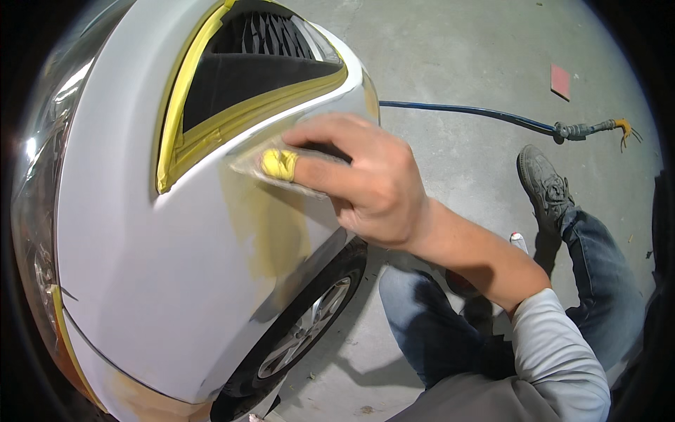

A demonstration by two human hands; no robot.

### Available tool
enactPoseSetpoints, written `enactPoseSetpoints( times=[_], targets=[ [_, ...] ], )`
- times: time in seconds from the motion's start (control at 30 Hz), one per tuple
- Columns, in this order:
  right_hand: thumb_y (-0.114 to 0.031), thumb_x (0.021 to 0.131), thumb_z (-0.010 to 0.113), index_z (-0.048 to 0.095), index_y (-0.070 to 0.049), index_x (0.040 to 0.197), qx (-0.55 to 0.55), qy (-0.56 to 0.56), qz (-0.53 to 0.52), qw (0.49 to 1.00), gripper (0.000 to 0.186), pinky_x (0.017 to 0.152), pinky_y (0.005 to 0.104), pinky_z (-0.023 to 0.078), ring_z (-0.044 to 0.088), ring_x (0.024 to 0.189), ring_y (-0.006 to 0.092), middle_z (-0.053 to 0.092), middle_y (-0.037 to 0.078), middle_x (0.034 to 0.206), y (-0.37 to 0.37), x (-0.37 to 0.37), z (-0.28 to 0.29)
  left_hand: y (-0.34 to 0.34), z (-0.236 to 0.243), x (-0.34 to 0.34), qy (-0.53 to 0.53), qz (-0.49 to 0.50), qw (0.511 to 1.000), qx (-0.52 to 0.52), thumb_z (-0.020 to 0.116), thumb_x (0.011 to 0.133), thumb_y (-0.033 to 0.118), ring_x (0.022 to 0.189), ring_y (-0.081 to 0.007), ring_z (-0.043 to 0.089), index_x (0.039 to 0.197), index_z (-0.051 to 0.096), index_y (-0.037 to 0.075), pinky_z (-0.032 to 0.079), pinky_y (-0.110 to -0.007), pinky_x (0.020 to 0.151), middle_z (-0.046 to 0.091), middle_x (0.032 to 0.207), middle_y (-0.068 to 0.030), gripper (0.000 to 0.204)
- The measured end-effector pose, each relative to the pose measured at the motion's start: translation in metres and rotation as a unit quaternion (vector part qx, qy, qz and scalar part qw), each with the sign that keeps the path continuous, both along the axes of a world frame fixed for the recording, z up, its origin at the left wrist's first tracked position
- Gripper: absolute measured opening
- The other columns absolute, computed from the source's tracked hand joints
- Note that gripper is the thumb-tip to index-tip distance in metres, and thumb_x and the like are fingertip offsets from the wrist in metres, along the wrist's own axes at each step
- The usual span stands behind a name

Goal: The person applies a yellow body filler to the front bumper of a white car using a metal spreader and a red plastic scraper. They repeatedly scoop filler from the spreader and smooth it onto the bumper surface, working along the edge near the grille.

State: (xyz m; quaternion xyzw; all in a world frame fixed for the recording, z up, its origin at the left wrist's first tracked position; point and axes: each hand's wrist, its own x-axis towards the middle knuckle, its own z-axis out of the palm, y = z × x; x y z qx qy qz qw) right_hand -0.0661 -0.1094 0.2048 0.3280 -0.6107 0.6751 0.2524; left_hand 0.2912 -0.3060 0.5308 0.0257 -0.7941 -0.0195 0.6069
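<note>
My right hand is closed on a thin, pale, flat pad, pressed against the white rear side panel of a car just below a small window. One finger has a yellow wrap round its tip. Beneath the pad the panel shows a patch of yellowish filler. Yellow masking tape borders the dark window. My left hand is out of view.
The car's wheel is below the panel. A blue hose with a metal fitting crosses the concrete floor, near a pink rectangular piece. My legs and shoe are at the right.
</note>
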Motion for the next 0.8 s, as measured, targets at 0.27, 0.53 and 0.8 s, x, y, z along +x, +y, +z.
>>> enactPoseSetpoints(
  times=[0.27,0.53,0.8],
  targets=[
    [0.001,0.075,0.076,0.078,-0.011,0.109,0.019,-0.020,0.011,1.000,0.036,0.077,0.0365,0.061,0.071,0.093,0.0290,0.072,0.012,0.106,-0.007,0.012,0.006,0.002,-0.002,0.001,0.019,-0.038,0.999,0.024,0.041,0.111,0.035,0.052,-0.0069,0.033,0.097,0.052,0.012,0.031,-0.023,0.050,0.031,0.067,0.0073,0.029],
    [0.009,0.071,0.070,0.079,-0.009,0.110,0.024,-0.024,0.012,0.999,0.044,0.074,0.0346,0.059,0.071,0.090,0.0306,0.072,0.014,0.103,-0.003,-0.005,0.010,-0.002,0.002,0.003,0.018,-0.022,1.000,-0.006,0.042,0.110,0.035,0.050,-0.0057,0.033,0.096,0.053,0.012,0.029,-0.022,0.047,0.032,0.064,0.0075,0.028],
    [0.009,0.069,0.071,0.079,-0.010,0.111,-0.004,-0.090,0.034,0.995,0.046,0.082,0.0435,0.060,0.070,0.096,0.0337,0.068,0.018,0.110,-0.013,0.052,0.012,-0.002,-0.003,-0.007,0.071,-0.027,0.997,-0.005,0.046,0.107,0.031,0.049,-0.0057,0.032,0.100,0.056,0.014,0.029,-0.022,0.047,0.033,0.064,0.0079,0.021]
  ],
)
